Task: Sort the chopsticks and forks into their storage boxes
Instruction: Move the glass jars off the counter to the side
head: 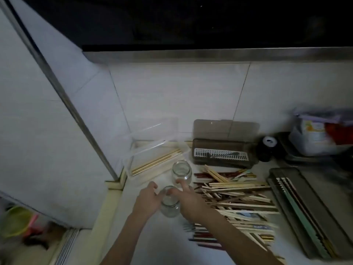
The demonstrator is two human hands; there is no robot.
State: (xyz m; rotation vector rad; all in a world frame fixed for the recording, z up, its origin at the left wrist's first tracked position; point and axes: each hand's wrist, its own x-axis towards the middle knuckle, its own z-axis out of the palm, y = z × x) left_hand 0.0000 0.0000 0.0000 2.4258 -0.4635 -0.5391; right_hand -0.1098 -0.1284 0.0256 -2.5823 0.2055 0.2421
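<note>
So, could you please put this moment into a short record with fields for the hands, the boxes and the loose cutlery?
left hand: on the left side of the near glass jar
right hand: on the jar's right side, forefinger stretched toward the far glass jar
clear box: open, a few pale chopsticks inside
brown box: lid up, white grid tray, dark utensil on it
chopstick pile: loose, mixed pale and dark red, right of the jars
forks: partly under the right forearm
</note>
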